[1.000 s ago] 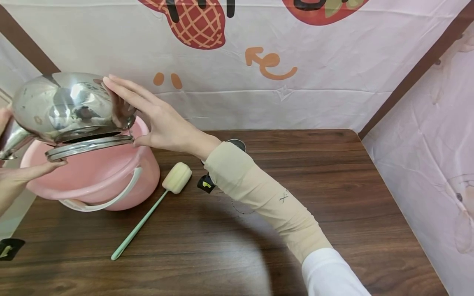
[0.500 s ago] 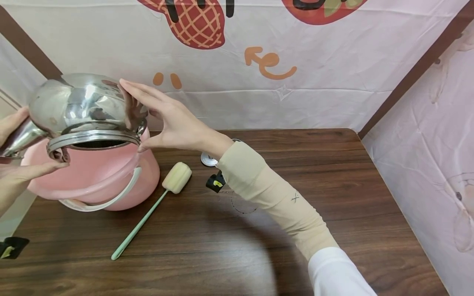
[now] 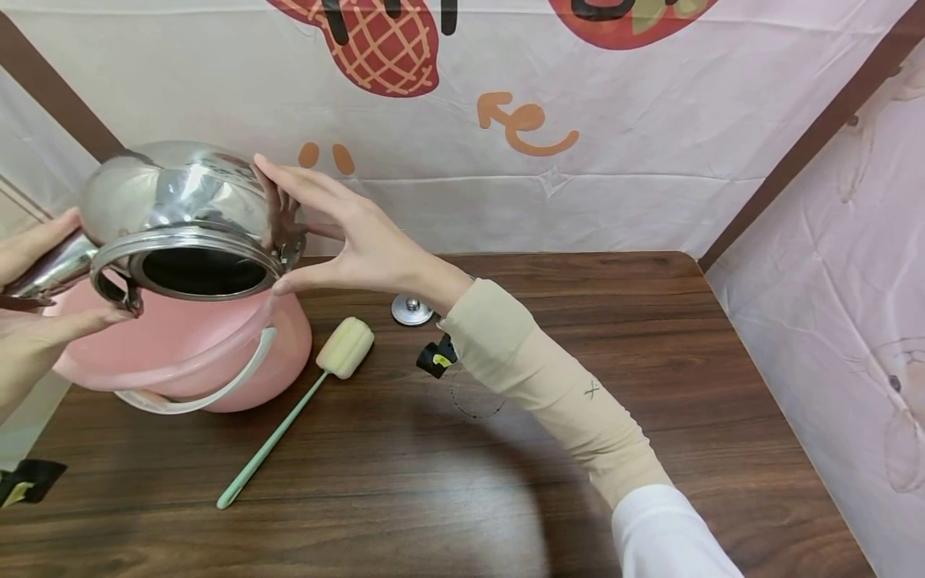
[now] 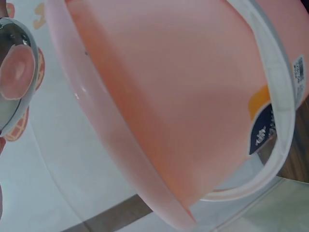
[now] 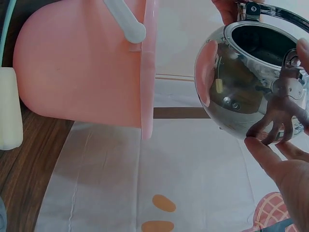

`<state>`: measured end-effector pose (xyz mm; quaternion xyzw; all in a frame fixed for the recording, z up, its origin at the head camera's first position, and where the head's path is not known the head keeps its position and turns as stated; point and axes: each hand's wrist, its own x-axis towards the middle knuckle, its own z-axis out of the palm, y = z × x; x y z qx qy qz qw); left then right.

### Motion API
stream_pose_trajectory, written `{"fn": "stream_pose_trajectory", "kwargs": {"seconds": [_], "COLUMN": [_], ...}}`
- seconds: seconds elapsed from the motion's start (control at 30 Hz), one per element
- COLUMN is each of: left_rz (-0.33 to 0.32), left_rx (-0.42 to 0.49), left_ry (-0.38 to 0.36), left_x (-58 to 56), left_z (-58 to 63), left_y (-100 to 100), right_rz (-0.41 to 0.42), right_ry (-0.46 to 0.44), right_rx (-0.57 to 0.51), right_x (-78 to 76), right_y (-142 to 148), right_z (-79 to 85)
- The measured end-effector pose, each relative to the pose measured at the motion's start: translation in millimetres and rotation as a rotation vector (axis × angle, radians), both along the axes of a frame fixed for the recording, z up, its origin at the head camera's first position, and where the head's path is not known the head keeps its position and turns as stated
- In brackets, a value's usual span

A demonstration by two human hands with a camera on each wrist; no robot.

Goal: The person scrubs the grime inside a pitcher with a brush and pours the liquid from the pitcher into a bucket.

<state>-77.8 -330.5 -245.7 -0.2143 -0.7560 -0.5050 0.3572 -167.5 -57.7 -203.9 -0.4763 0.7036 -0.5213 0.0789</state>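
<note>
A shiny steel kettle (image 3: pixel 173 189) is held tilted on its side above the pink bucket (image 3: pixel 289 353), its round dark opening facing me in the head view. My left hand (image 3: pixel 32 337) grips it at the spout (image 3: pixel 61 265), partly cut off by the frame edge. On the opposite side my right hand (image 3: pixel 368 245) holds the body, fingers spread along the steel and thumb at the opening's rim. In the right wrist view the kettle (image 5: pixel 231 106) shows its bail handle and a dark interior. Only a slice of the kettle (image 4: pixel 12 38) appears in the left wrist view.
A sponge brush (image 3: pixel 345 347) with a thin green handle lies on the wooden table (image 3: pixel 650 361) beside the bucket. Behind it sits a small round metal lid (image 3: pixel 410 311) with a knob. The bucket's white handle (image 3: pixel 238 385) hangs down in front. A printed curtain (image 3: pixel 614 201) backs the table.
Both hands have turned the kettle so its opening swings up toward me, and it has shifted slightly right. The metal lid has come into view from behind my right forearm.
</note>
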Motion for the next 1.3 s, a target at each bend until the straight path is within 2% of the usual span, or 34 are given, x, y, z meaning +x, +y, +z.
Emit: {"fn": "stream_pose_trajectory", "kwargs": {"seconds": [0.1,0.2,0.3,0.4,0.5,0.57,0.63,0.73,0.8,0.93,1.0,1.03,1.13,1.17,1.3], "left_rz": [0.090,0.122,0.092,-0.005,-0.044,-0.033,0.018,0.036,-0.012,0.000,0.047,0.100,0.144,0.145,0.075], "left_rx": [-0.048,-0.057,-0.044,0.003,0.002,-0.015,-0.071,-0.120,-0.097,-0.123,-0.168,-0.216,-0.260,-0.270,-0.264], "left_ry": [-0.048,-0.107,-0.127,-0.120,-0.128,-0.139,-0.137,-0.136,-0.135,-0.144,-0.155,-0.156,-0.163,-0.163,-0.136], "left_x": [1.6,2.5,1.2,-2.7,-4.9,-5.7,-5.4,-5.0,-4.5,-0.7,1.1,2.1,2.8,2.9,0.0], "left_z": [0.0,-0.5,-1.2,-2.0,-2.3,-2.8,-3.2,-3.3,-2.8,-0.5,1.7,2.9,5.9,6.6,6.6], "left_y": [-0.6,-0.2,1.6,3.7,4.0,3.6,3.8,6.3,10.0,18.6,22.9,24.9,30.3,31.7,35.3], "right_rz": [-0.012,-0.021,-0.032,-0.045,-0.053,-0.055,-0.063,-0.071,-0.088,-0.089,-0.089,-0.082,-0.083,-0.084,-0.099], "right_ry": [-0.009,-0.027,-0.050,-0.070,-0.069,-0.070,-0.058,-0.038,0.000,0.004,-0.014,-0.035,-0.048,-0.053,-0.054], "right_rx": [-0.012,-0.022,-0.015,0.010,0.030,0.044,0.060,0.075,0.095,0.100,0.098,0.089,0.098,0.107,0.162], "right_x": [1.0,2.4,4.0,5.6,6.0,4.7,2.0,-4.7,-9.6,-14.9,-15.4,-15.4,-15.1,-15.0,-15.1], "right_y": [3.5,7.3,11.1,15.0,18.1,19.5,20.1,20.5,21.1,23.5,25.6,26.6,30.1,31.4,36.6], "right_z": [0.1,0.1,0.8,2.0,2.3,1.0,-1.9,-9.4,-14.8,-22.2,-23.6,-23.9,-23.2,-22.7,-21.0]}}
